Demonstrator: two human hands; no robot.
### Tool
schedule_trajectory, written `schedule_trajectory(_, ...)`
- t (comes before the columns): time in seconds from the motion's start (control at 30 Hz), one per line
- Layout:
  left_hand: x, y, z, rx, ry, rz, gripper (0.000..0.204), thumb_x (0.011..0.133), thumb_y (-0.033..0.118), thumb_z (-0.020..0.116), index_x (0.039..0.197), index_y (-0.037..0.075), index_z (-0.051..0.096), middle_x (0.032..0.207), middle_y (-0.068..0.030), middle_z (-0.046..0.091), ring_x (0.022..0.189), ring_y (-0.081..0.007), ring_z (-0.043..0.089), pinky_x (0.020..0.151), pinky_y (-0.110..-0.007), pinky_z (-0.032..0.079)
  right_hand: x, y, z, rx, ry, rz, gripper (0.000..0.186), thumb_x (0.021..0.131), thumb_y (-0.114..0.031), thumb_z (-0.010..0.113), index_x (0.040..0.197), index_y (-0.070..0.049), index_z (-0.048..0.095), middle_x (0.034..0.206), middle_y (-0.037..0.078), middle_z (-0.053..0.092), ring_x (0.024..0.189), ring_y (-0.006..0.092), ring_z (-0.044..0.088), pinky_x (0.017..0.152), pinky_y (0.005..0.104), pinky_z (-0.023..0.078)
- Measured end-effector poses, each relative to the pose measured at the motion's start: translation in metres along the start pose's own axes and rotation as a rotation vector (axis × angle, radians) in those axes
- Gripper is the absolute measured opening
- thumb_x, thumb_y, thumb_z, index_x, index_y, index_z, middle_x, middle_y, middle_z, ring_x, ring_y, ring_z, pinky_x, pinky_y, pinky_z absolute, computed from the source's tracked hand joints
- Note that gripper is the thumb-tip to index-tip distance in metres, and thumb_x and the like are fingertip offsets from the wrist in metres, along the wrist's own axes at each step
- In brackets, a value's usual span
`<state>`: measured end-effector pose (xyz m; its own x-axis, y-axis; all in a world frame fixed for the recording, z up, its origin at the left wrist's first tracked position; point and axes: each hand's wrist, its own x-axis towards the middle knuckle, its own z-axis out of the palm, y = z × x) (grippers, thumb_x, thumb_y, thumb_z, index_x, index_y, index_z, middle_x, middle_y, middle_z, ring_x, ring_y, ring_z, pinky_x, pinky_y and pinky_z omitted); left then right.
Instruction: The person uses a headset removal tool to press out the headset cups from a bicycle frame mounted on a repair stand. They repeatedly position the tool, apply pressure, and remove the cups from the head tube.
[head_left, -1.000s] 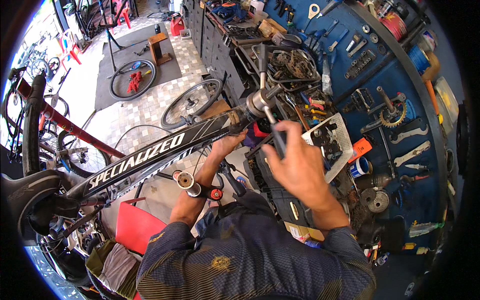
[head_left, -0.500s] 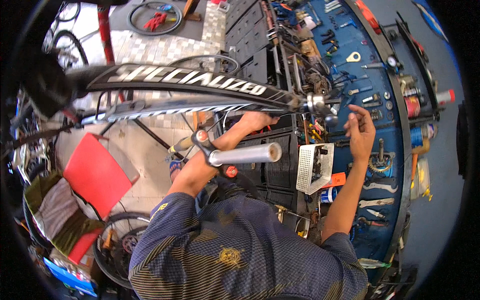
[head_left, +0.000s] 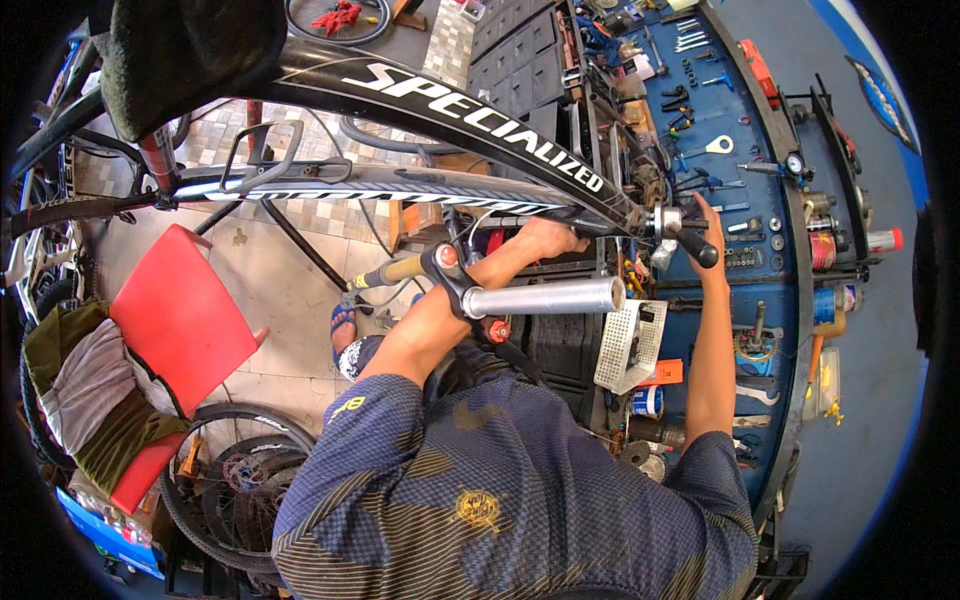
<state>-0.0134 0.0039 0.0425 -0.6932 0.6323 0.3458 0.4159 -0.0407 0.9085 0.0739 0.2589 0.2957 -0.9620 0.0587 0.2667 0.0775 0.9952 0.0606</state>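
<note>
A black bicycle frame (head_left: 480,125) with white lettering spans the view, its front end at the workbench. On that end sits a headset press (head_left: 668,222), with a silver round body and a black handle. My right hand (head_left: 712,238) is closed around the press by its handle; some fingers are hidden behind it. Under the frame's front end, my left hand (head_left: 548,240) is closed with its fingers curled; what they hold is hidden. A suspension fork with a silver steerer tube (head_left: 545,298) and red-capped crown stands in front of my left forearm.
The blue workbench (head_left: 745,190) at the right carries wrenches and small tools. A white perforated basket (head_left: 632,350) stands beside my right forearm. Black drawers (head_left: 515,60) line the bench. On the left are a red chair (head_left: 185,310) and bicycle wheels (head_left: 240,480).
My right hand, earlier spread and apart from the press, has come onto its handle, which has turned. The view has shifted, so the frame and fork appear farther right.
</note>
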Motion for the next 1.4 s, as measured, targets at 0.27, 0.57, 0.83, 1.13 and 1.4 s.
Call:
schedule_trajectory(0.27, 0.002, -0.008, 0.010, 0.071, -0.015, 0.023, 0.053, 0.089, 0.048, 0.071, 0.129, 0.013, 0.070, 0.129, -0.0153, 0.071, 0.121, -0.0359, 0.063, 0.108, -0.046, 0.046, 0.023, 0.012, 0.033, 0.307, 0.081, -0.026, 0.052, 0.078, 0.004, 0.073, 0.128, -0.010, 0.069, 0.120, 0.009, 0.068, 0.114, 0.0260, 0.065, 0.099, 0.0348, 0.050)
schedule_trajectory(0.57, -0.003, 0.005, 0.000, 0.241, 0.191, 0.198, 0.054, 0.088, 0.043, 0.075, 0.130, 0.010, 0.068, 0.130, -0.0169, 0.068, 0.117, -0.0373, 0.062, 0.108, -0.047, 0.044, 0.037, 0.010, 0.051, 0.242, 0.253, -0.164, 0.022, 0.077, 0.005, 0.068, 0.092, -0.005, 0.055, 0.093, 0.008, 0.053, 0.086, 0.0255, 0.056, 0.080, 0.0317, 0.045)
schedule_trajectory(0.83, -0.010, 0.023, -0.012, 0.140, -0.033, 0.043, 0.046, 0.094, 0.042, 0.069, 0.123, 0.006, 0.070, 0.122, -0.0195, 0.071, 0.113, -0.0371, 0.064, 0.104, -0.044, 0.047, 0.106, -0.024, 0.038, 0.354, 0.228, -0.402, 0.024, 0.075, 0.007, 0.068, 0.094, -0.006, 0.062, 0.106, 0.009, 0.061, 0.106, 0.0331, 0.063, 0.089, 0.0386, 0.051)
schedule_trajectory(1.13, -0.012, 0.031, -0.018, 0.349, -0.019, -0.001, 0.042, 0.086, 0.034, 0.077, 0.115, 0.004, 0.072, 0.107, -0.0175, 0.074, 0.098, -0.0376, 0.067, 0.090, -0.046, 0.053, 0.154, -0.096, -0.007, -0.050, 0.375, -0.884, 0.009, 0.092, -0.017, 0.060, 0.099, -0.020, 0.065, 0.108, 0.000, 0.063, 0.108, 0.0215, 0.064, 0.089, 0.0375, 0.055)
schedule_trajectory(1.4, -0.007, 0.037, -0.020, 0.253, 0.005, -0.066, 0.041, 0.085, 0.032, 0.081, 0.114, 0.005, 0.074, 0.107, -0.0155, 0.075, 0.100, -0.0342, 0.067, 0.091, -0.044, 0.053, 0.143, -0.066, -0.006, -0.201, 0.164, -0.577, 0.011, 0.081, -0.008, 0.071, 0.087, -0.017, 0.069, 0.094, 0.002, 0.064, 0.104, 0.0234, 0.064, 0.087, 0.0399, 0.052)
